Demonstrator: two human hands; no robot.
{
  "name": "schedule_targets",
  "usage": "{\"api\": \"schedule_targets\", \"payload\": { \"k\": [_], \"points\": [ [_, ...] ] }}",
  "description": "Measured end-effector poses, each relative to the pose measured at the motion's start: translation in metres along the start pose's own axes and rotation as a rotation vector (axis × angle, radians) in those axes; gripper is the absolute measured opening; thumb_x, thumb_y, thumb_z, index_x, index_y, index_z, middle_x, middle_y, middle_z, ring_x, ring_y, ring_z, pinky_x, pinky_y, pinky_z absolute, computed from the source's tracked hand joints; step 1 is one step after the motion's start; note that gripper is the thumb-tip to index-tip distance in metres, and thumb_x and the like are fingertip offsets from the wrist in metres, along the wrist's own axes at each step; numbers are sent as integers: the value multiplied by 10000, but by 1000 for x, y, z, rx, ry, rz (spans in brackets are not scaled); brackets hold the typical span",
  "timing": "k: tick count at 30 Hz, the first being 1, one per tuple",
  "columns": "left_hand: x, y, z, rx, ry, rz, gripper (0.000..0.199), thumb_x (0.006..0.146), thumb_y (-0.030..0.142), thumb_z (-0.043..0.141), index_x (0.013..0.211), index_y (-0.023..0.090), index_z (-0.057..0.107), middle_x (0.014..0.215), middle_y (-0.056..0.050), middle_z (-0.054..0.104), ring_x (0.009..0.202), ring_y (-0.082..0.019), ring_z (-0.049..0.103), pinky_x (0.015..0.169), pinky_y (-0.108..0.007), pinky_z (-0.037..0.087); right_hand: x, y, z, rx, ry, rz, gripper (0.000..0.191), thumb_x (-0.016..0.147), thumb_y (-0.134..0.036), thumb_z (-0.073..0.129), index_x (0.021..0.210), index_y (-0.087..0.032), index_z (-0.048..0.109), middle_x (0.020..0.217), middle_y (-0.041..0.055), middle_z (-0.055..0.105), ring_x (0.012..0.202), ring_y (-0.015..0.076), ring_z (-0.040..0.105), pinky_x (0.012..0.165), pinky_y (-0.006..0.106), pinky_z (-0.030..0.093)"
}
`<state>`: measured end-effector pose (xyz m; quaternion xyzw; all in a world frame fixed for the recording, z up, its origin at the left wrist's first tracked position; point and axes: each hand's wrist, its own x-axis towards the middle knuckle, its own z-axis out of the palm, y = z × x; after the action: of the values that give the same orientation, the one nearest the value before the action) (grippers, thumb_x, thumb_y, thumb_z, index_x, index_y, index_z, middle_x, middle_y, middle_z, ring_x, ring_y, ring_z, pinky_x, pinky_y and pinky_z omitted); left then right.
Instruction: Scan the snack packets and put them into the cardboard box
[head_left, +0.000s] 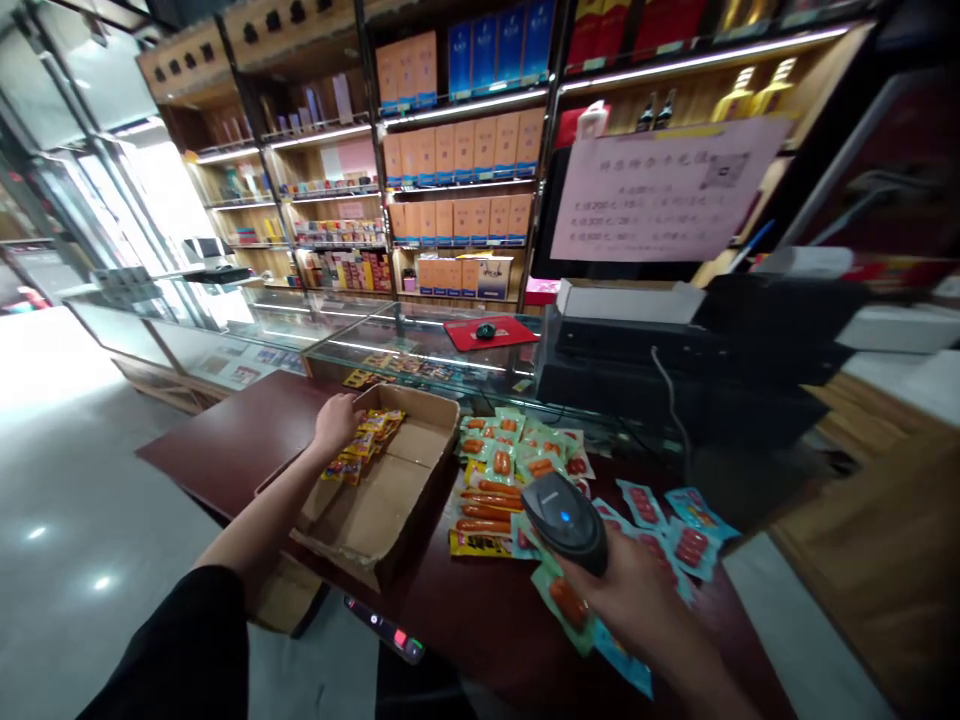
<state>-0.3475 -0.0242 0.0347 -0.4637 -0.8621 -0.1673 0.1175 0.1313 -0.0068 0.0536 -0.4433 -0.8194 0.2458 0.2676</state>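
My right hand (626, 590) is wrapped round a black barcode scanner (562, 515) with a small blue light on top. The scanner is above a spread of packaged sausages. My left hand (335, 422) is closed at the far left side of a shallow cardboard box (427, 408), its fingers curled over the rim. Inside the box, along its left side, lie several yellow snack packets (373, 432). Right of the box are green-edged sausage packs (501, 462), long orange sausages (484, 510) and blue-edged packs of dark red sausages (691, 545). My right hand partly covers some packs.
The dark red table (255, 420) bears all this. A phone (384, 628) lies near its front edge. Behind are a glass counter (352, 345), a red mat (510, 333) with a mouse (486, 330), and black machines (622, 350) with a hanging cable. Stocked shelves (465, 185) line the wall.
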Motion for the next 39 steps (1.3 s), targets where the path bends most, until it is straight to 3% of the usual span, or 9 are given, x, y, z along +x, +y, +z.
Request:
{"api": "schedule_targets", "payload": {
  "k": [4,9,15,21,24,27,33,39],
  "points": [
    [-5,44,-10,-23,10,153,300,842,333,604,1059,159,717,1052,-159,702,986,-298,654,840,-319,470,-10,15,-22,15,49,42,279,769,-410,604,950,-213,685,904,79,770,877,281,719,736,336,545],
    [-22,138,-15,-245,-15,361,354,838,348,624,1122,155,707,1028,-121,720,928,-259,667,835,-314,488,-31,43,-52,-6,169,110,293,772,-419,620,963,-207,687,904,76,773,874,283,720,740,341,549],
    [-65,244,-13,-432,-108,596,328,868,379,602,1092,171,721,1010,-95,710,827,-208,671,791,-304,510,-64,59,-82,41,216,201,316,762,-385,658,1016,-198,684,979,86,773,968,306,712,771,334,544],
    [-104,305,-3,-472,-239,718,323,870,345,613,1116,161,714,1037,-109,709,904,-235,668,847,-332,504,-90,66,-96,21,264,321,288,770,-377,654,980,-185,697,943,100,777,952,310,721,730,324,543],
    [-114,319,5,-471,-280,752,322,864,299,605,1134,158,711,1082,-117,704,924,-242,666,860,-335,499,-97,70,-100,9,285,343,289,783,-400,648,965,-182,703,931,102,778,954,309,722,719,316,539],
    [-112,320,12,-437,-341,749,301,862,229,559,1101,168,731,1069,-108,721,918,-231,671,849,-310,492,-101,74,-102,17,292,330,293,786,-395,651,981,-183,702,943,99,777,966,301,721,733,311,535],
    [-75,291,11,-233,-659,677,293,742,116,557,900,201,788,867,-50,768,821,-183,690,724,-213,476,-100,80,-100,33,276,329,291,787,-395,649,977,-182,703,948,110,776,958,306,721,730,325,535],
    [-59,272,-3,-199,-763,611,289,677,128,592,874,205,788,841,-29,768,828,-175,694,704,-188,466,-96,80,-96,64,246,327,328,787,-399,644,1014,-168,702,983,130,770,986,307,715,765,334,540]
  ]
}}
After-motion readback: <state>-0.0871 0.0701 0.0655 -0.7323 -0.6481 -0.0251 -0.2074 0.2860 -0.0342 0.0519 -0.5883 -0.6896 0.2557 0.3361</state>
